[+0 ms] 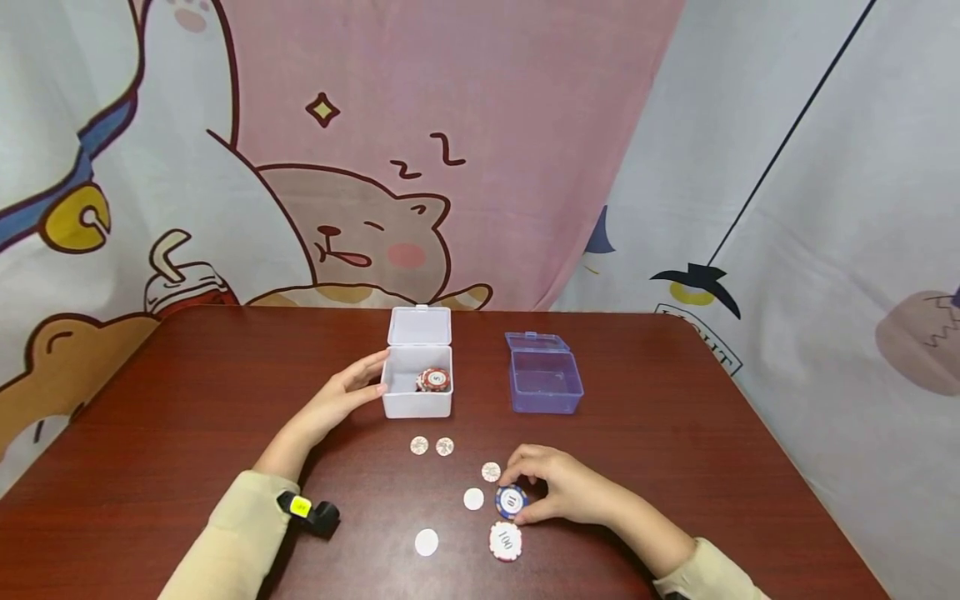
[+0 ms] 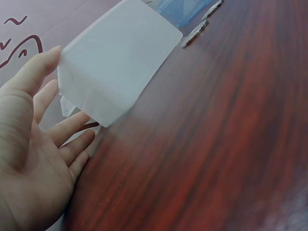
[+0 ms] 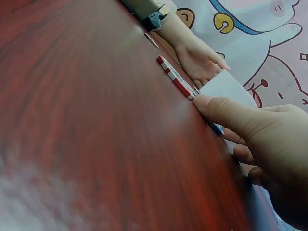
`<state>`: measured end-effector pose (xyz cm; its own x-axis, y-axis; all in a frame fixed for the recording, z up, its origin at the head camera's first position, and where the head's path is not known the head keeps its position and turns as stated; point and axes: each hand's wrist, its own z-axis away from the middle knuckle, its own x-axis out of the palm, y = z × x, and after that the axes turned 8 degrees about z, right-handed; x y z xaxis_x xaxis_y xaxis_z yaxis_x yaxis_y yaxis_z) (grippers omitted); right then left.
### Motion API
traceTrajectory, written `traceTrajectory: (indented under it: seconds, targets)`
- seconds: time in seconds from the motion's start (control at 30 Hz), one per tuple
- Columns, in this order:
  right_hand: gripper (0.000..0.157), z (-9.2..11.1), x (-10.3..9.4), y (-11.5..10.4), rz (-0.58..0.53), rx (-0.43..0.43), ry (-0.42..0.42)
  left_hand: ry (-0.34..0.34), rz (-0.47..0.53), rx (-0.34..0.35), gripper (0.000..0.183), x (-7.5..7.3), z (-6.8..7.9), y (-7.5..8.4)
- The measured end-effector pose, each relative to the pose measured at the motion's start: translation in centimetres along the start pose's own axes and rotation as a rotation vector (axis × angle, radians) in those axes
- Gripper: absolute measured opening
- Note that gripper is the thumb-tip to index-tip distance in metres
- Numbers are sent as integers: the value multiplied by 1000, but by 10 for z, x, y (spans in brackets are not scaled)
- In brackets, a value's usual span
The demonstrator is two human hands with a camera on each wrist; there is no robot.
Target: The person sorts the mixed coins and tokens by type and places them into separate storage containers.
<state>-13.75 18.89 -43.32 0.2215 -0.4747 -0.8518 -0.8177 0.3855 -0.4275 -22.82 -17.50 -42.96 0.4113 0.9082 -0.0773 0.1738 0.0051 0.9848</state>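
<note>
A white plastic box [image 1: 417, 406] with its lid tipped back holds several red-and-white poker chips [image 1: 435, 380]. My left hand [image 1: 341, 396] touches its left side, thumb at the near corner and the other fingers extended, as the left wrist view also shows. Lower right, my right hand [image 1: 570, 490] pinches a blue poker chip [image 1: 512, 502] marked 10 between thumb and fingers, at the tabletop. Just below that chip lies a white-and-red chip [image 1: 506, 542] marked 100. In the right wrist view the fingers hide most of the blue chip [image 3: 218, 129].
A translucent blue box [image 1: 546, 403] stands open to the right of the white one. Small patterned discs [image 1: 419, 446] and plain white discs [image 1: 427, 542] are scattered on the brown table [image 1: 645, 375]. A cartoon-printed cloth [image 1: 525, 150] hangs behind.
</note>
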Motion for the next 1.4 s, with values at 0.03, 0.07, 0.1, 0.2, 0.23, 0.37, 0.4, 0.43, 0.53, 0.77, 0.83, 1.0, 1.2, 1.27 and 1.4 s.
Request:
traceTrajectory:
  seconds: [0.03,0.07,0.1,0.2,0.23,0.37,0.4,0.43,0.53,0.77,0.83,1.0,1.2,1.27,1.4]
  targets:
    - [34,0,0,0,6,2,1,-1,-1,2,56,0,0,0]
    - [33,-1,0,-1,16,0,5,-2,-3,3,56,0,0,0]
    - [33,-1,-1,-1,22,3,7,-1,-4,4,56,-1,0,0]
    - [32,-3,-1,-2,27,14,13,-1,-8,4,56,-1,0,-1]
    - [31,-3,-1,-2,25,19,17,-1,-9,4,57,-1,0,-1]
    - [31,-6,0,-1,-6,44,45,-1,-6,6,57,-1,-1,-1]
    - [30,-6,0,-1,-19,54,54,-2,-5,8,57,-1,-1,-1]
    - [30,-7,0,0,-32,61,65,-2,-5,9,58,-1,-1,-1]
    - [29,-10,0,1,-57,87,95,-1,-4,12,58,-1,-1,-1]
    - [33,-22,1,3,-54,113,152,-2,0,10,58,0,0,0]
    - [35,-26,2,3,-54,125,167,-6,-3,14,58,0,0,0]
    - [38,-38,4,2,-64,150,217,-8,-9,18,58,-1,0,-2]
    - [37,-55,-4,-19,-91,141,260,-19,7,24,58,2,2,7]
    - [37,-58,-2,-16,-85,132,276,-19,5,22,58,2,2,8]
    - [38,-64,8,1,-59,134,313,-19,3,21,57,2,2,8]
